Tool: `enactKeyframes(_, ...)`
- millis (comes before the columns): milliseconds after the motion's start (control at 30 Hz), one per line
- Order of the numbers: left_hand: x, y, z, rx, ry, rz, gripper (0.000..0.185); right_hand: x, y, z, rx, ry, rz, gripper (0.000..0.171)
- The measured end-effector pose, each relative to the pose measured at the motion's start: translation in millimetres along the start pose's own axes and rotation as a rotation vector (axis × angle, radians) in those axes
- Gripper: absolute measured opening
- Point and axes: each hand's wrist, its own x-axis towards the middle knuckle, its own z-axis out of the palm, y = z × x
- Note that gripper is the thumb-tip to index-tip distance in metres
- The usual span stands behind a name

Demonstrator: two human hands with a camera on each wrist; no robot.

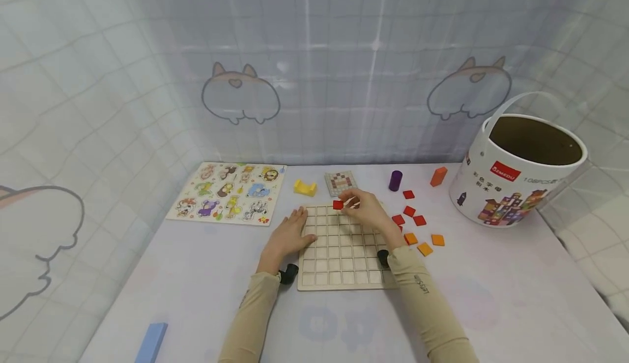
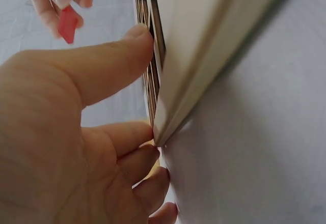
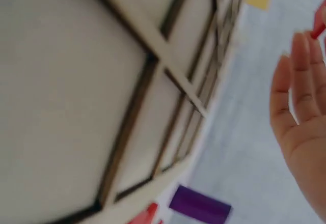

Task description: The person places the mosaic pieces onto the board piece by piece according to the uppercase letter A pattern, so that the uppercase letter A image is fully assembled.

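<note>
A wooden grid board lies flat, with rows of square recesses. My right hand is over its far edge and pinches a small red square tile between thumb and fingertips. In the left wrist view the same red tile hangs above the board, apart from it. My left hand rests at the board's left edge. Its thumb lies on the grid face, while the other fingers stretch along the side. Loose red tiles and orange tiles lie right of the board, some partly behind my right forearm.
Behind the board are a mosaic pattern card, a yellow block, a purple cylinder and an orange-red block. An animal puzzle board lies far left, a white bucket stands right, and a blue block sits front left.
</note>
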Motion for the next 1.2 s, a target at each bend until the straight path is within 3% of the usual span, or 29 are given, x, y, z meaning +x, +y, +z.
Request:
enactKeyframes(267,4.1,1.2,-0.7,0.003,-0.019,0.018,0.083,16.9,10.9,-16.6,0.002,-0.099,0.059,0.034)
enactKeyframes(533,6.7,-0.3,-7.6,0.001,-0.064,0.068,0.085,15.2,3.8,-39.1,-0.008,-0.080,0.056,0.034)
enactKeyframes(767,3.1,-1.8,-5.7,-0.047,-0.100,0.084,0.087,14.0,13.4,-30.2,0.005,-0.123,0.078,0.035)
enactKeyframes(933,0.2,-4.1,-5.3,-0.058,-0.089,0.055,0.087,13.0,15.8,-20.1,-0.009,-0.129,0.089,0.034)
enactKeyframes(1200,-1.0,-7.4,-5.6,-0.083,-0.086,0.043,0.087,22.1,21.5,-7.0,-0.142,-0.118,0.060,0.033)
